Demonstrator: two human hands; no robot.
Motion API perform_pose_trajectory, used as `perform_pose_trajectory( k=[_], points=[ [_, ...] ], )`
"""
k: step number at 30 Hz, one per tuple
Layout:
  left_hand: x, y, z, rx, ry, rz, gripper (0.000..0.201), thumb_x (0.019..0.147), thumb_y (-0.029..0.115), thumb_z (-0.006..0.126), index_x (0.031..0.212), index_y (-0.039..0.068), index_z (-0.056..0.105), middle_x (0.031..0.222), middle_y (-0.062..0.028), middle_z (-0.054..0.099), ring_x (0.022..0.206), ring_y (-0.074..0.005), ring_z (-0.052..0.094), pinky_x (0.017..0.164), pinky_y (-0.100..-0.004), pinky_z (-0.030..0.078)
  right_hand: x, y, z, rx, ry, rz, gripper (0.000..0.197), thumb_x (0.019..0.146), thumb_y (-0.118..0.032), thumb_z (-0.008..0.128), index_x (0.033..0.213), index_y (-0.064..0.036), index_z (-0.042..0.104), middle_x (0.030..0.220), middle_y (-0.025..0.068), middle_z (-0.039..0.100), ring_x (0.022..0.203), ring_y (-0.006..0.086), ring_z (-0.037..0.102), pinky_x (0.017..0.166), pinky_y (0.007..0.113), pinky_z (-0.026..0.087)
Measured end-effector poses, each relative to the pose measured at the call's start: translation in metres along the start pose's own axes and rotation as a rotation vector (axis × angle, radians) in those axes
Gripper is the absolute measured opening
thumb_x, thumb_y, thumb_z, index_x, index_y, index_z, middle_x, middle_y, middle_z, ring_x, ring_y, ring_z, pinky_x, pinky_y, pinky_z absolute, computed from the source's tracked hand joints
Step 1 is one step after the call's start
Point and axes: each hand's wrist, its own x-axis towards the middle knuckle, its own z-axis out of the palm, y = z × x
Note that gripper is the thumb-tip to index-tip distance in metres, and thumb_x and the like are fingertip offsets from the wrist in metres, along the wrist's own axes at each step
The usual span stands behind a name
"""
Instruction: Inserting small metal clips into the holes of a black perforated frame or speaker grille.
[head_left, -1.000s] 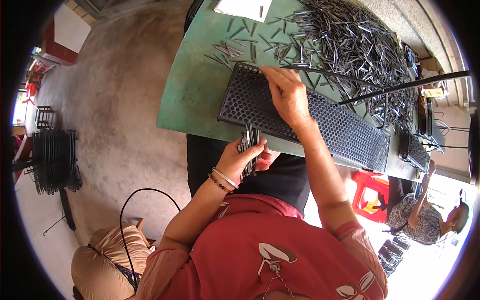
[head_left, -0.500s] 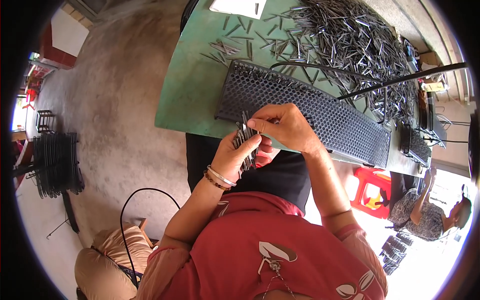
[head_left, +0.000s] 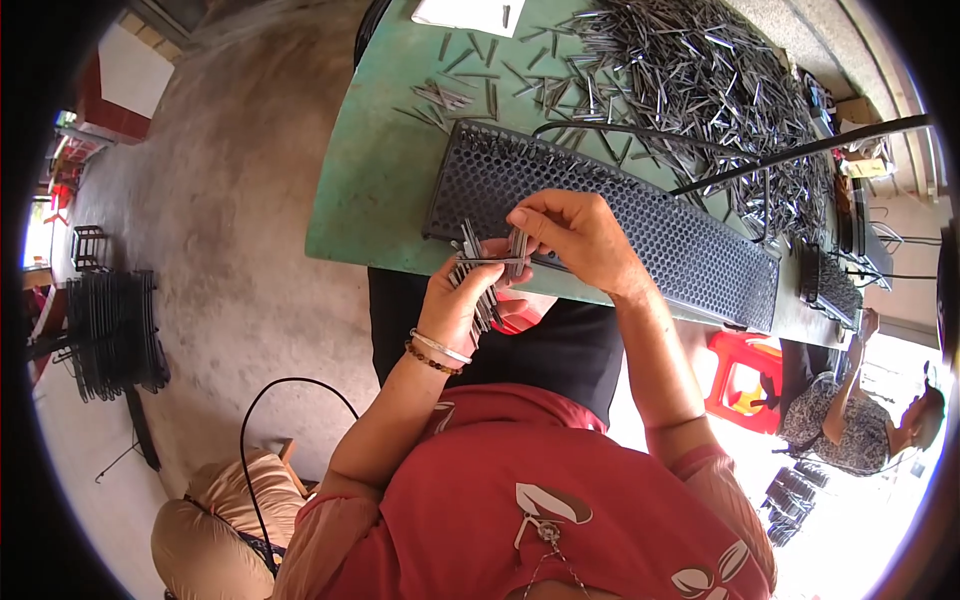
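Note:
My left hand (head_left: 450, 308) is closed round a bundle of thin metal rods (head_left: 469, 240), their ends poking out above the thumb and below the palm. One rod lies crosswise over the bundle near the thumb. Just to the right, my right hand (head_left: 590, 245) pinches a few upright rods (head_left: 517, 252) between thumb and fingers, close to the left fingertips. Both hands are at the near edge of a long black tray full of round holes (head_left: 690, 265). Rods stand in some holes along the tray's far left part.
The tray lies on a green table (head_left: 375, 190). A big heap of loose rods (head_left: 700, 90) covers the far right, with several scattered leftward. A black bar (head_left: 800, 152) crosses above the table. A red stool (head_left: 740, 380) and another person (head_left: 850, 425) are at the right.
My right hand has shifted slightly up, and a few rods now show between its fingertips, apart from the bundle. The left-hand bundle has tilted leftward, with one rod now lying across it.

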Motion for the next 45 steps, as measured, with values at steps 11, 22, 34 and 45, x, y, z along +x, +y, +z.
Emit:
perform_pose_trajectory(
  k=[11,22,34,45],
  points=[
    [0.001,-0.004,0.0,0.027,0.117,-0.077,0.021,0.088,0.011,0.06,0.107,0.003,0.058,0.1,-0.009,0.065,0.088,-0.0225,0.067,0.059,-0.0321,0.058,-0.004,-0.002,0.004,0.008,-0.034,0.022,0.021,0.087,-0.014,0.064,0.095,0.0046,0.066,0.073,0.0041,0.065,0.067,0.0056,0.057,0.059,0.022,0.047],
    [-0.002,-0.004,0.002,-0.061,0.176,-0.047,0.017,0.089,0.019,0.061,0.099,0.005,0.059,0.094,-0.0101,0.066,0.086,-0.0228,0.067,0.057,-0.0331,0.057,-0.002,-0.007,-0.008,-0.037,0.304,-0.117,0.023,0.088,-0.015,0.064,0.102,0.0038,0.065,0.082,0.0059,0.067,0.075,0.0082,0.06,0.068,0.022,0.049],
    [-0.008,-0.008,0.008,-0.03,0.113,-0.172,0.018,0.088,0.017,0.062,0.1,0.004,0.056,0.087,-0.0108,0.064,0.08,-0.0249,0.067,0.055,-0.0332,0.057,0.051,0.022,-0.017,-0.394,0.492,-0.357,0.021,0.083,-0.015,0.069,0.099,-0.0024,0.068,0.083,0.0078,0.068,0.071,0.0116,0.06,0.066,0.025,0.048],
    [-0.006,-0.009,0.006,-0.033,0.101,-0.183,0.021,0.087,0.018,0.063,0.101,0.003,0.056,0.086,-0.0112,0.064,0.077,-0.0247,0.068,0.055,-0.0325,0.057,0.053,0.027,-0.016,-0.493,0.44,-0.449,0.019,0.081,-0.012,0.069,0.098,-0.0033,0.068,0.087,0.0086,0.069,0.073,0.0157,0.064,0.066,0.027,0.049]
  ],
)
